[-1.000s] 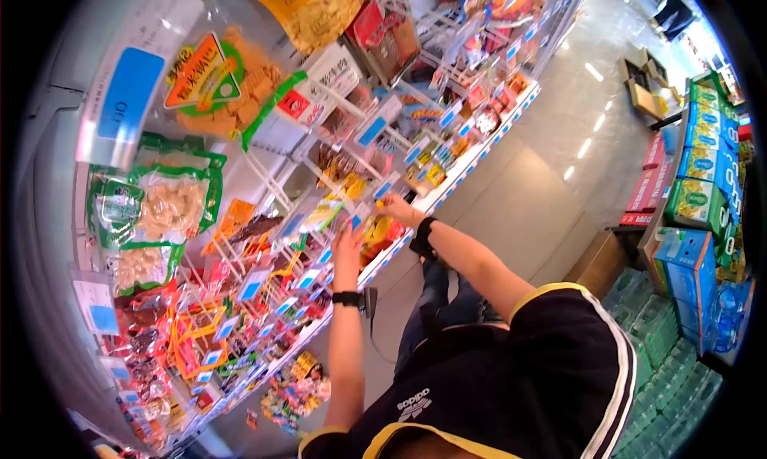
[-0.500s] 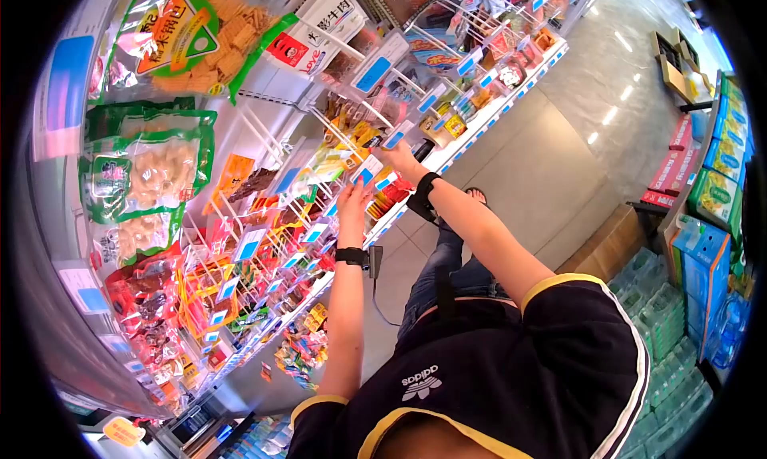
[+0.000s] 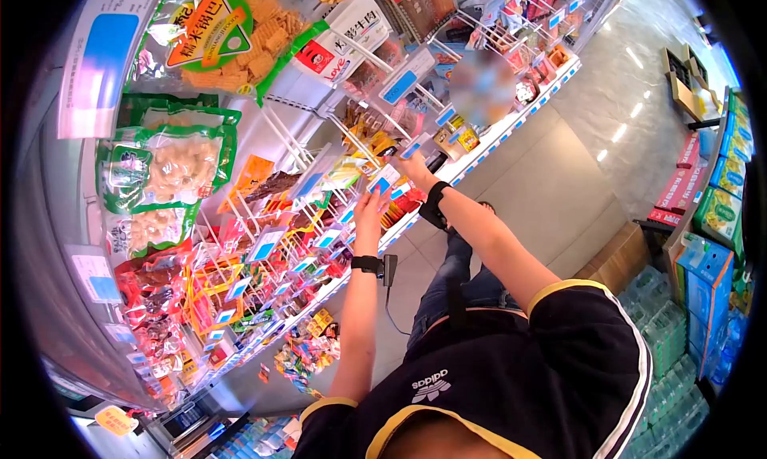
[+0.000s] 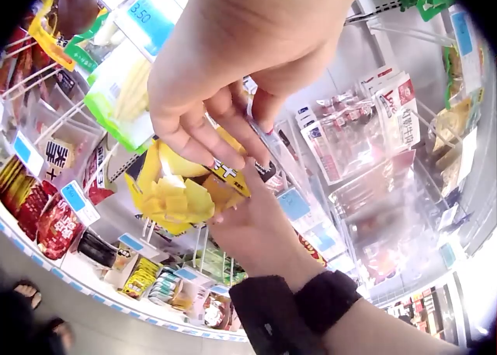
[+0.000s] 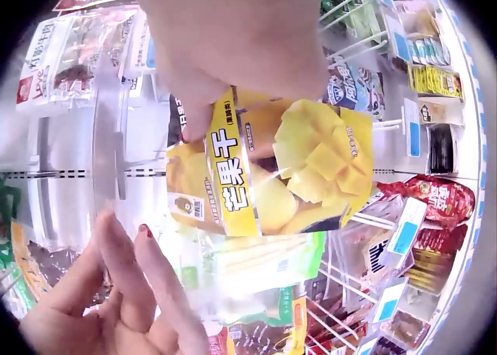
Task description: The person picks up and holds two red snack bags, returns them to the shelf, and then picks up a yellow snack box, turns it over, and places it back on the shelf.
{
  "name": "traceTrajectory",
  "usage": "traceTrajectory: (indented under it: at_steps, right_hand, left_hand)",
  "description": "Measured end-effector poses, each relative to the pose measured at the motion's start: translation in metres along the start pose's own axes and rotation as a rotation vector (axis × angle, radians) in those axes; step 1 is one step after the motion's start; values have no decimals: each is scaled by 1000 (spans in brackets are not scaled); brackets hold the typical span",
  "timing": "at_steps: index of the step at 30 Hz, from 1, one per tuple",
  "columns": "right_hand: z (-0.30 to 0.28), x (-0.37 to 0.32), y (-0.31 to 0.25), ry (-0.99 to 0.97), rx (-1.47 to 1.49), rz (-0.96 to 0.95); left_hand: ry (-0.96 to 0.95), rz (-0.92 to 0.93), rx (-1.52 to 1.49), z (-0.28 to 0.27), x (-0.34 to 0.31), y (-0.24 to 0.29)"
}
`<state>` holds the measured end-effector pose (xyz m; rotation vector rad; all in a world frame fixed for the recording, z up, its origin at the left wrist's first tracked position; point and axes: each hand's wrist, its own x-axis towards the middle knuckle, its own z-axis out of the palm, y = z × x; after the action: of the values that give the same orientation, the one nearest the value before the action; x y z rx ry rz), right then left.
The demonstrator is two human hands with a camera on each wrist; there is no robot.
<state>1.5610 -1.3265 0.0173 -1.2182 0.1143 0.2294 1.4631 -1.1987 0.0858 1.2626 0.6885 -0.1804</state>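
Observation:
In the right wrist view, my right hand pinches a yellow bag of dried mango by its upper edge, its printed front facing the camera. The left wrist view shows the same bag hanging under my left hand. That hand's thumb and fingers close on the edge of a clear price tag holder at the front of the rack. From the head view, the left hand is just below the right hand, both in front of the hanging snacks.
Metal hooks hold snack bags with price tags sticking out toward me. Large green-edged bags hang at the left. A shelf edge runs below the hooks. Bottle packs and boxes stand across the aisle.
The head view has shifted, so the rack appears moved in it. Both hands appear higher in the picture, and the right hand has come up closer to a price tag.

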Motion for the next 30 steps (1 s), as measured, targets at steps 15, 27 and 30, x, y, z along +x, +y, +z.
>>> traceTrajectory:
  at_steps: [15,27,30]
  right_hand:
    - [25,100,134,93,-178,-80]
    - [-20,51,87,-207,-426,-161]
    - [-20,28,79,-148,-989,-151]
  left_hand:
    - [228,197,269,-108,-64,-30]
    - [641,276,165,-155,-188,-72]
    - [882,362,220,-161,-216,-95]
